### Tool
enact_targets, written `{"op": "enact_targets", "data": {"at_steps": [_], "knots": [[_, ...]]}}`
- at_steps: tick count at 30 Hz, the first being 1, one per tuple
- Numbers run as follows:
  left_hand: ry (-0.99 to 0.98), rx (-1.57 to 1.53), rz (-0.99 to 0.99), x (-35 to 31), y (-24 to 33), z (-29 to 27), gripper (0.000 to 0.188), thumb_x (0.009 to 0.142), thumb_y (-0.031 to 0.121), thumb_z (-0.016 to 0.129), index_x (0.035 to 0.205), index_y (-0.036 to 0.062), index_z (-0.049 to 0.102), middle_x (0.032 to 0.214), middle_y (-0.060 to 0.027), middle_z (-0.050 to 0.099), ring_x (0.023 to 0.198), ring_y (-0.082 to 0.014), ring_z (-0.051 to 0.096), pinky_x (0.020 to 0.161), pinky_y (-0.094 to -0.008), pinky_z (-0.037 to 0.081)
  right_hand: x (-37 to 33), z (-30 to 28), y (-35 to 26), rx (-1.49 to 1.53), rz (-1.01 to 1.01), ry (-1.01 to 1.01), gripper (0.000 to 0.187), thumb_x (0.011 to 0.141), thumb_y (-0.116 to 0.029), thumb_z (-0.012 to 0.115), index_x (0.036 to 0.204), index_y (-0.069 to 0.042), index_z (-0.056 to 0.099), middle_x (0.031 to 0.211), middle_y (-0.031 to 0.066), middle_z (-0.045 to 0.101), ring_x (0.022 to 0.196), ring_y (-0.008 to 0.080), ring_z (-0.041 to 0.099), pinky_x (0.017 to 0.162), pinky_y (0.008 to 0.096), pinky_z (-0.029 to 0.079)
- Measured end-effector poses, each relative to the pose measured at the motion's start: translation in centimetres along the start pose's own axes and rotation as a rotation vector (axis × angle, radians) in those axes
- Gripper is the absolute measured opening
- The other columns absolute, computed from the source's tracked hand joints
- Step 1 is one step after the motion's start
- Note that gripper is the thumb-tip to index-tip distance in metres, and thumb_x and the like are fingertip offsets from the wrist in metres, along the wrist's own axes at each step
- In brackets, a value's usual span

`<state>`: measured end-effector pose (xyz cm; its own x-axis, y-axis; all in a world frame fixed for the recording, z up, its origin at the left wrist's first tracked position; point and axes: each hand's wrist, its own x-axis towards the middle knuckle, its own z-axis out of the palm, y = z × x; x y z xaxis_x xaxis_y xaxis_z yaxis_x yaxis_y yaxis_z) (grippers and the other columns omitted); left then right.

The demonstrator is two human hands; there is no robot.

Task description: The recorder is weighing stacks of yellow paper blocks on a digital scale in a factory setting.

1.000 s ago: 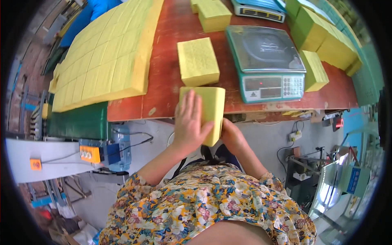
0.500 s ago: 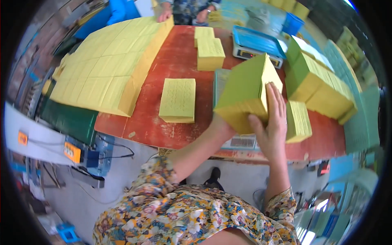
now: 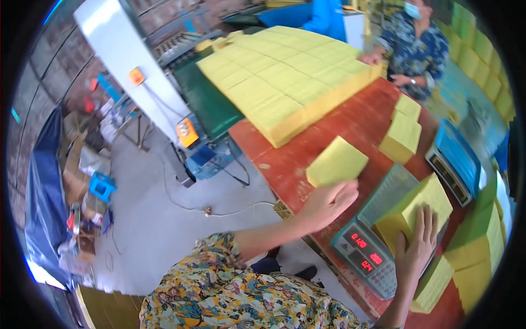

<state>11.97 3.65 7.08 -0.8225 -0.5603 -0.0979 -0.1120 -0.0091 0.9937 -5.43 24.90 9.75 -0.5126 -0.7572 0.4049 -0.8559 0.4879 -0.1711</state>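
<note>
A thick yellow block of stacked paper sheets [image 3: 427, 192] sits over a teal counting scale [image 3: 359, 244] with a lit red display. My right hand [image 3: 419, 241] grips its near corner, fingers stretched across one face and thumb on another. My left hand [image 3: 329, 205] is off that block, fingers curled in and nothing seen in them. Just beyond it lies another yellow paper block [image 3: 338, 160] on the red table [image 3: 296, 175]. Whether fingertips touch that block I cannot tell.
A wide slab of yellow blocks [image 3: 290, 71] covers the far left. Two smaller blocks [image 3: 402, 134] stand near a blue-tray scale [image 3: 457, 159]; more blocks [image 3: 479, 252] are at right. A masked person [image 3: 413, 49] stands across the table. A cable [image 3: 235, 208] crosses the floor.
My view has swung left. The paper block, earlier tilted up between both hands, is lower over the scale; my left hand has come away from it toward the block at its left.
</note>
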Motion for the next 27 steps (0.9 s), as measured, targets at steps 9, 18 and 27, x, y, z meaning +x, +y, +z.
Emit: {"op": "enact_targets", "data": {"at_steps": [9, 18, 27], "knots": [[0.131, 1.293, 0.024, 7.0, -3.8, -4.4, 0.097, 0.075, 0.054, 0.07, 0.153, 0.0174, 0.026, 0.155, -0.0282, 0.018, 0.143, -0.0503, 0.014, 0.108, -0.0703, 0.021, 1.1, -2.8, -5.8, -0.053, -0.018, 0.013, 0.073, 0.076, -0.01, 0.066, 0.144, -0.005, 0.041, 0.15, 0.0159, 0.04, 0.143, 0.0377, 0.028, 0.116, 0.0519, 0.02], [-0.315, 1.224, 0.551, 4.4, -5.9, -13.3, 0.088, 0.066, 0.039, 0.075, 0.145, 0.0196, 0.041, 0.154, -0.0245, 0.024, 0.142, -0.0481, 0.022, 0.104, -0.0712, 0.027, 5.9, 2.6, -19.9, 0.477, -0.14, -0.045, 0.062, 0.074, 0.001, 0.066, 0.135, 0.0, 0.05, 0.141, 0.0217, 0.048, 0.136, 0.0402, 0.039, 0.112, 0.0468, 0.032], [-0.587, 1.224, 0.965, 0.2, -4.2, -22.4, 0.066, 0.071, 0.012, 0.07, 0.135, 0.0223, 0.055, 0.148, -0.016, 0.039, 0.144, -0.0348, 0.026, 0.113, -0.068, 0.018, 8.9, 16.7, -19.3, 0.6, -0.064, -0.295, 0.045, 0.087, -0.016, 0.062, 0.128, 0.0, 0.056, 0.115, 0.0239, 0.064, 0.11, 0.0362, 0.062, 0.096, 0.0399, 0.047]]}}
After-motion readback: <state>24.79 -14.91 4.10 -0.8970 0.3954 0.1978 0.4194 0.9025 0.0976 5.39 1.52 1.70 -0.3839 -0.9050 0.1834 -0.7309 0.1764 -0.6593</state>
